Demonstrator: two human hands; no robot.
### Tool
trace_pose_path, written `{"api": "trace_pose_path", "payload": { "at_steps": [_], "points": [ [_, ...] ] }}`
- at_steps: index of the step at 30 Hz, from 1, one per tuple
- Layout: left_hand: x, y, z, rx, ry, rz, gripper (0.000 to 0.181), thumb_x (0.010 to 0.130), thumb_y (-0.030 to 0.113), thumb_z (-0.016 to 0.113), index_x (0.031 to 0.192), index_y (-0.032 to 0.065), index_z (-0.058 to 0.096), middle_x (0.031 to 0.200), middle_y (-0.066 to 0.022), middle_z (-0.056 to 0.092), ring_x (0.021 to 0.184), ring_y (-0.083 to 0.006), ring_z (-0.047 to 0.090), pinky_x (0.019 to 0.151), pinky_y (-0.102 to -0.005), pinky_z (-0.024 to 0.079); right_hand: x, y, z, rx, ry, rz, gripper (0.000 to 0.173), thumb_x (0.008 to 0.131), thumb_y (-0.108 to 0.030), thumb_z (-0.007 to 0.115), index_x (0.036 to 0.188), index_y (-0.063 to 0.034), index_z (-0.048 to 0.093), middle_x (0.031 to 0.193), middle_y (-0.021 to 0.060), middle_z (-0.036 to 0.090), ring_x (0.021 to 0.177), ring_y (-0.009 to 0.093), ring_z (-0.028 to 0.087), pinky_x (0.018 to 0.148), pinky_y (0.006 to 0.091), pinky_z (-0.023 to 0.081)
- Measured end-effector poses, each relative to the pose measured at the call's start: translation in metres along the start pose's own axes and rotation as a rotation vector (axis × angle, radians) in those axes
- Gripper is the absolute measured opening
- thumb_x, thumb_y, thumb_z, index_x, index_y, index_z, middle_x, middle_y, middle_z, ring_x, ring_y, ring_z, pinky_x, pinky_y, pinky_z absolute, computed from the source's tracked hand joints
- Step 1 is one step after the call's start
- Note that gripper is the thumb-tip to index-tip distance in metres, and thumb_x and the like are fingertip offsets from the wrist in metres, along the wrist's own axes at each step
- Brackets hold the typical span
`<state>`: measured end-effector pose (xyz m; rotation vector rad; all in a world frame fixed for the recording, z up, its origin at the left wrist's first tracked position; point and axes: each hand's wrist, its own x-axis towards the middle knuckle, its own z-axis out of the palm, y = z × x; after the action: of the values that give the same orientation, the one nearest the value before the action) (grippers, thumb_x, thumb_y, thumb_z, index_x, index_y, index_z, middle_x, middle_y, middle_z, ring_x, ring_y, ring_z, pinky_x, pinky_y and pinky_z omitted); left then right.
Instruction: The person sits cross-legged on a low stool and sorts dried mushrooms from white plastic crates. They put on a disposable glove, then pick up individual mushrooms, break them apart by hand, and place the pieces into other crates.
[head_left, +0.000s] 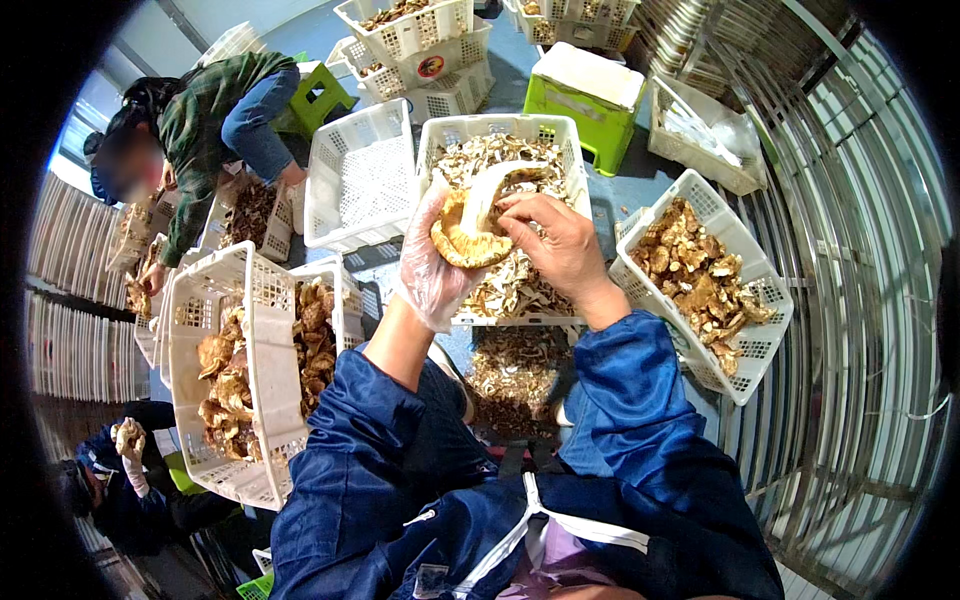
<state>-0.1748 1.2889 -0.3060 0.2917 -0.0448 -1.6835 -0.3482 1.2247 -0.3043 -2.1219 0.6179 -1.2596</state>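
My left hand (435, 270), in a clear plastic glove, cups a large mushroom (480, 217) with a yellowish-brown cap and a long, pale, curved stem. The cap faces toward me and the stem points away, bending right at its end. My bare right hand (551, 247) has its thumb and index finger pinched at the right side of the stem; whether a small tool is hidden in those fingers I cannot see. Directly beneath both hands is a white plastic crate (499, 124) holding pale mushroom trimmings (517, 289).
A crate of brown mushrooms (697, 277) stands at right, another tilted crate (270, 360) at left. Beyond are an empty white crate (360, 176) and a green stool (585, 105). Trimmings (517, 375) lie between my legs. One person (217, 112) bends at upper left; another person (127, 480) works at lower left.
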Motion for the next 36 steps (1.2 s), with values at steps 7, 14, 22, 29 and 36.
{"api": "trace_pose_path", "payload": {
  "at_steps": [7,14,22,29,36],
  "points": [
    [0.002,0.0,-0.002,0.066,0.041,0.011,0.048,0.102,0.039,0.058,0.134,0.0036,0.054,0.126,-0.016,0.065,0.113,-0.03,0.066,0.099,-0.0508,0.056,-0.002,0.0,0.005,-0.089,0.023,-0.033,0.014,0.088,-0.012,0.073,0.098,-0.0042,0.068,0.099,0.0125,0.07,0.091,0.03,0.07,0.078,0.0364,0.057],
    [0.004,0.001,-0.008,0.014,0.019,0.003,0.052,0.103,0.041,0.053,0.14,0.0053,0.05,0.135,-0.0193,0.06,0.12,-0.0353,0.063,0.103,-0.0621,0.05,-0.003,-0.001,0.004,-0.077,0.025,-0.024,0.011,0.089,-0.009,0.071,0.099,-0.0043,0.068,0.097,0.012,0.071,0.088,0.03,0.071,0.075,0.0364,0.056],
    [-0.001,-0.004,0.011,0.028,-0.057,-0.01,0.053,0.099,0.033,0.062,0.139,-0.0006,0.05,0.134,-0.024,0.059,0.125,-0.0408,0.057,0.107,-0.0642,0.046,0.005,0.007,-0.015,-0.069,0.143,0.189,0.009,0.091,-0.009,0.069,0.099,-0.0062,0.068,0.097,0.009,0.074,0.084,0.022,0.074,0.072,0.0335,0.057],
    [-0.011,-0.004,0.02,0.049,-0.104,-0.002,0.058,0.096,0.033,0.064,0.14,-0.0018,0.049,0.132,-0.0264,0.059,0.127,-0.0486,0.053,0.101,-0.0638,0.048,0.016,0.021,-0.058,-0.257,0.433,0.29,0.01,0.094,-0.013,0.069,0.096,-0.0028,0.068,0.096,0.01,0.075,0.086,0.02,0.073,0.078,0.032,0.057],
    [-0.016,-0.002,0.028,0.059,-0.168,0.064,0.071,0.095,0.037,0.064,0.149,-0.0012,0.039,0.141,-0.0277,0.052,0.134,-0.0513,0.046,0.106,-0.0656,0.044,0.004,0.046,-0.073,-0.376,0.17,0.525,0.018,0.094,-0.024,0.067,0.096,-0.0062,0.069,0.089,0.0182,0.073,0.083,0.032,0.074,0.071,0.0401,0.056]
  ]
}}
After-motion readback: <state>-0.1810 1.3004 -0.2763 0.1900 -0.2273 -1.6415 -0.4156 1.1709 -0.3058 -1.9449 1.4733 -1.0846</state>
